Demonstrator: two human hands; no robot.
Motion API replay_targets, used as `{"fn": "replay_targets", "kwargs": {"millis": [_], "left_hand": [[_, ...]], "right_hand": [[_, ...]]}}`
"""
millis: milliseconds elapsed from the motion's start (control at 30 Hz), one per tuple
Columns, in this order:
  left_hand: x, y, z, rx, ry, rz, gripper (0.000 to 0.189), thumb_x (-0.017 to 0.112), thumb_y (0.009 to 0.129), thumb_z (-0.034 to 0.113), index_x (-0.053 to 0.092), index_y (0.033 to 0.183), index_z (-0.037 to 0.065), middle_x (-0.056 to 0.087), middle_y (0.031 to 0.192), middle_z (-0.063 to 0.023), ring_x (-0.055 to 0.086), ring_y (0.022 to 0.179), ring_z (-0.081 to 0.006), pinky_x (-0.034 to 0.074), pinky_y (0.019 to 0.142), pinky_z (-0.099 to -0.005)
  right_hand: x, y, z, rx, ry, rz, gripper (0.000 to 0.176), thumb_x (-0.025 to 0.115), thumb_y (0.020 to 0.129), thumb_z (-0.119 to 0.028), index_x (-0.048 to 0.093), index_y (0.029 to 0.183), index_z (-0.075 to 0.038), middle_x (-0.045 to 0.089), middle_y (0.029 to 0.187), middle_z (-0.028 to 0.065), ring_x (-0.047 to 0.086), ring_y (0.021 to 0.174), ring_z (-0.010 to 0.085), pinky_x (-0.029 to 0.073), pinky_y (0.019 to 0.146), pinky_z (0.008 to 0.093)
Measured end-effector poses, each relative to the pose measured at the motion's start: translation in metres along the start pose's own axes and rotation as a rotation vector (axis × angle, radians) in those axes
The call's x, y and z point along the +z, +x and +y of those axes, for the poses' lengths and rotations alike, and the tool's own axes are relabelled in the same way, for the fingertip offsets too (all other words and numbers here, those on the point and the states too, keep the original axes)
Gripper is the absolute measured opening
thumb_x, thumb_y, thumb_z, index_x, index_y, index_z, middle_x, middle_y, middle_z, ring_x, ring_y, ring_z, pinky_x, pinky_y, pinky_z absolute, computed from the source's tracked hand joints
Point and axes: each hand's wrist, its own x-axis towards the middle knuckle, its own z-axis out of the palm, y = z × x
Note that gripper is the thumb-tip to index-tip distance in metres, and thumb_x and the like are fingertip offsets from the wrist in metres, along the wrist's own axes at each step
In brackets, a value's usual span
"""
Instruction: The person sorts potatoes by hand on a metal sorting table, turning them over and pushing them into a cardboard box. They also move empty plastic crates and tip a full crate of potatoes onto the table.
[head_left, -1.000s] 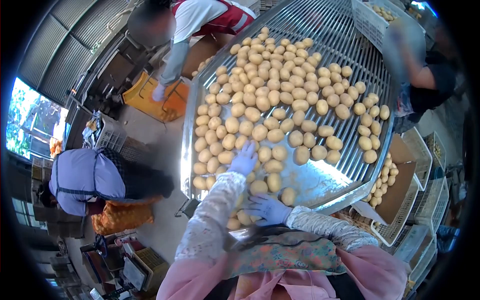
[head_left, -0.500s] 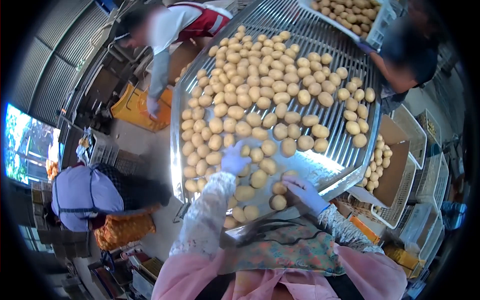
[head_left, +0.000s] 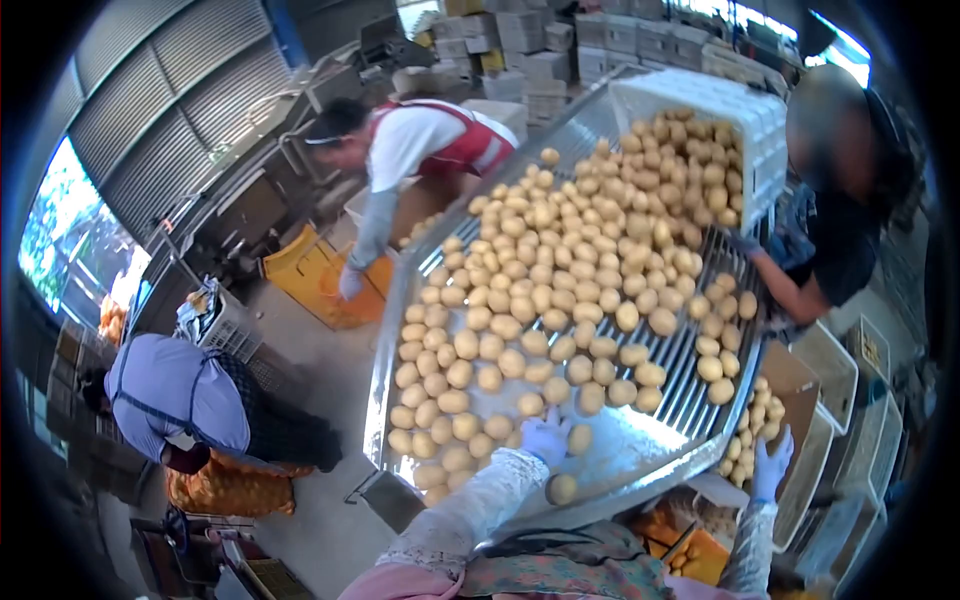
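Many potatoes [head_left: 560, 290] cover a metal sorting table [head_left: 640, 430] with a slatted top and a smooth front part. My gloved left hand [head_left: 546, 437] is on the smooth part, fingers apart, against the potatoes at the front; a single potato [head_left: 579, 438] lies just right of it. Another potato [head_left: 562, 489] lies nearer me. My gloved right hand [head_left: 770, 465] is raised off the table's right side, fingers stretched and nothing seen in it. It is beside a cardboard box [head_left: 797, 385] that holds potatoes [head_left: 752, 425].
At the far end a white crate [head_left: 765, 140] is tipped, potatoes pouring from it, with a person [head_left: 840, 220] beside it. Another person in a red vest [head_left: 455, 150] leans by a yellow crate [head_left: 325, 275]. A third bends over a full net sack [head_left: 230, 487]. Plastic crates [head_left: 865, 430] stand right.
My view has tilted up. The far crate has tipped and more potatoes have spilled onto the slats. My right hand has moved right, from the table's front to beside the cardboard box.
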Motion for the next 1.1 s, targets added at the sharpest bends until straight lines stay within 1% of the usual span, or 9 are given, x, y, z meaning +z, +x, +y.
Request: {"fn": "replay_targets", "kwargs": {"millis": [100,300,367,533,700,867,967,1000,1100], "left_hand": [[0.016,0.022,-0.011,0.127,0.045,-0.003,0.052,0.069,0.088,0.041,0.059,0.134,0.018,0.052,0.139,-0.0178,0.063,0.108,-0.0435,0.049,0.09,-0.058],[-0.03,-0.017,0.011,0.082,-0.375,0.023,0.065,0.065,0.091,0.045,0.05,0.148,0.017,0.052,0.145,-0.0138,0.059,0.123,-0.0416,0.04,0.108,-0.0588],[-0.005,-0.035,0.053,0.35,-0.776,0.134,0.07,0.065,0.092,0.045,0.047,0.151,0.012,0.047,0.153,-0.0157,0.055,0.13,-0.0409,0.036,0.114,-0.0579],[-0.001,-0.08,0.055,0.608,-0.46,0.536,0.065,0.066,0.093,0.038,0.049,0.149,0.009,0.049,0.152,-0.0176,0.051,0.133,-0.0413,0.038,0.115,-0.0524],[-0.01,-0.116,-0.085,-0.011,-0.58,0.24,0.063,0.064,0.096,0.035,0.048,0.148,0.005,0.048,0.148,-0.0249,0.047,0.138,-0.0429,0.032,0.117,-0.0588],[0.038,-0.079,-0.04,-0.458,0.027,0.364,0.068,0.053,0.101,0.044,0.042,0.153,0.001,0.044,0.154,-0.026,0.039,0.144,-0.0455,0.026,0.121,-0.0575],[0.051,-0.042,-0.005,0.106,-0.518,0.711,0.063,0.063,0.098,0.031,0.044,0.149,-0.001,0.043,0.152,-0.0289,0.045,0.139,-0.0463,0.032,0.117,-0.0593],[0.038,-0.028,0.006,0.198,-0.625,0.659,0.061,0.062,0.099,0.03,0.045,0.149,0.0,0.043,0.153,-0.0279,0.045,0.139,-0.0451,0.034,0.116,-0.0564],[0.023,-0.001,0.017,0.53,-0.505,1.075,0.055,0.055,0.104,0.034,0.048,0.147,0.0,0.052,0.149,-0.0212,0.052,0.133,-0.0451,0.037,0.116,-0.0534]], "right_hand": [[-0.026,-0.021,-0.085,0.473,0.796,-0.437,0.039,0.064,0.101,-0.017,0.058,0.136,-0.001,0.063,0.129,0.0102,0.059,0.119,0.0203,0.047,0.105,0.0346],[-0.009,-0.117,-0.218,0.54,1.194,-1.151,0.05,0.059,0.103,-0.034,0.054,0.145,-0.008,0.065,0.122,0.0055,0.063,0.109,0.0194,0.051,0.098,0.0354],[-0.02,-0.111,-0.252,1.159,1.487,-1.183,0.052,0.061,0.101,-0.04,0.053,0.143,-0.009,0.065,0.123,0.0076,0.065,0.106,0.0232,0.055,0.093,0.0402],[-0.027,-0.104,-0.129,0.878,1.286,-1.141,0.046,0.068,0.094,-0.034,0.057,0.128,-0.005,0.066,0.114,0.0089,0.066,0.091,0.0221,0.056,0.072,0.0339],[-0.077,-0.094,0.092,0.533,0.594,-1.088,0.026,0.07,0.089,-0.003,0.064,0.114,0.0,0.065,0.092,0.0078,0.06,0.077,0.0137,0.05,0.065,0.0282],[-0.008,-0.053,-0.006,0.372,0.594,-0.819,0.018,0.069,0.095,-0.012,0.067,0.11,-0.003,0.065,0.095,0.0022,0.061,0.079,0.0133,0.052,0.074,0.0266],[0.02,-0.076,-0.175,-0.079,0.4,-1.259,0.048,0.073,0.096,-0.022,0.061,0.137,0.001,0.067,0.128,0.0116,0.063,0.118,0.0201,0.052,0.1,0.0353],[0.022,-0.087,-0.212,0.119,0.748,-1.565,0.049,0.073,0.097,-0.023,0.06,0.136,0.003,0.067,0.125,0.0117,0.063,0.116,0.0196,0.052,0.101,0.0353],[0.051,-0.108,-0.272,-0.431,0.651,-1.778,0.05,0.067,0.101,-0.035,0.061,0.133,0.003,0.069,0.119,0.0123,0.063,0.109,0.0159,0.053,0.092,0.0313]]}}
